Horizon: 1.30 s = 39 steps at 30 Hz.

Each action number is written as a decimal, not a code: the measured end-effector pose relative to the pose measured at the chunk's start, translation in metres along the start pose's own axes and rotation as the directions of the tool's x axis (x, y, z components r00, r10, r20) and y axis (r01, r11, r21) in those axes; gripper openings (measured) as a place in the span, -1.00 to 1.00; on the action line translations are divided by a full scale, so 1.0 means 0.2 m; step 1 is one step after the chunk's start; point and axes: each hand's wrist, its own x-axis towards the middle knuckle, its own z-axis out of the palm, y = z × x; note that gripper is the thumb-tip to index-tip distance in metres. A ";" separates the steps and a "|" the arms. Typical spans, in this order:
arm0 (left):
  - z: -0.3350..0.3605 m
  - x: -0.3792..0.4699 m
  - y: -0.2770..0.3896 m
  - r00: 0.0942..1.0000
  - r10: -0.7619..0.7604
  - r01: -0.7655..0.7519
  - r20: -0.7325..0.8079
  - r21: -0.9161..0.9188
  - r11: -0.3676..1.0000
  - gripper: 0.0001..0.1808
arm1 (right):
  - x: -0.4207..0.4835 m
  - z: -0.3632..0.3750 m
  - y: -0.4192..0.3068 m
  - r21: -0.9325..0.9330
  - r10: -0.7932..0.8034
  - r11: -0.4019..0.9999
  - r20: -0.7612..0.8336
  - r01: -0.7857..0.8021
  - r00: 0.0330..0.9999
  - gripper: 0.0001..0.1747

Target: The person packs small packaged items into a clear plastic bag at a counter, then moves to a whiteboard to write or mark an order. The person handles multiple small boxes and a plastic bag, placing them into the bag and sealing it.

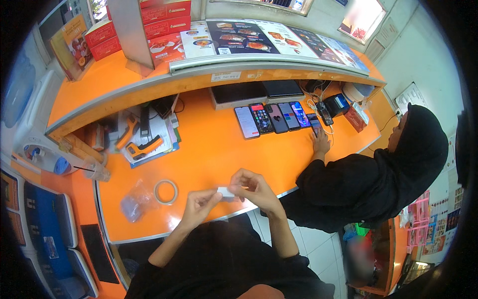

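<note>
Between my two hands, above the front edge of an orange desk, is a small white piece, with what looks like clear plastic about it. My left hand pinches its left side between thumb and finger. At the right side, my right hand grips it the same way, fingers bent. Left of my hands a roll of tape lies flat on the desk. Beside the roll rests a crumpled clear plastic bag with something bluish inside, too unclear to name.
A person in black sits at the right, one hand on a smartphone. Several smartphones lie in a row under the shelf. Two orange infrared thermometers rest at the left near papers. A plastic cup stands at the left edge.
</note>
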 end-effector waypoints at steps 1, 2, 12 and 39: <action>0.01 0.00 0.01 0.999 -0.003 0.004 -0.037 0.011 1.000 -0.72 | 0.01 0.04 0.01 0.011 -0.026 1.000 -0.059 0.026 0.998 -0.81; 0.02 0.01 0.01 0.998 0.005 -0.004 -0.064 0.019 1.000 -0.72 | 0.01 0.07 0.02 0.019 -0.050 0.998 -0.118 0.053 0.992 -0.84; 0.04 0.00 -0.04 0.966 0.071 -0.035 -0.250 0.145 0.989 -0.66 | -0.01 0.15 0.14 0.076 -0.118 0.989 -0.113 0.127 0.987 -0.87; -0.01 -0.16 0.17 0.991 -0.039 0.031 0.127 0.063 0.998 -0.59 | -0.20 0.32 -0.06 -0.857 -0.808 0.330 -0.039 0.396 0.588 -0.66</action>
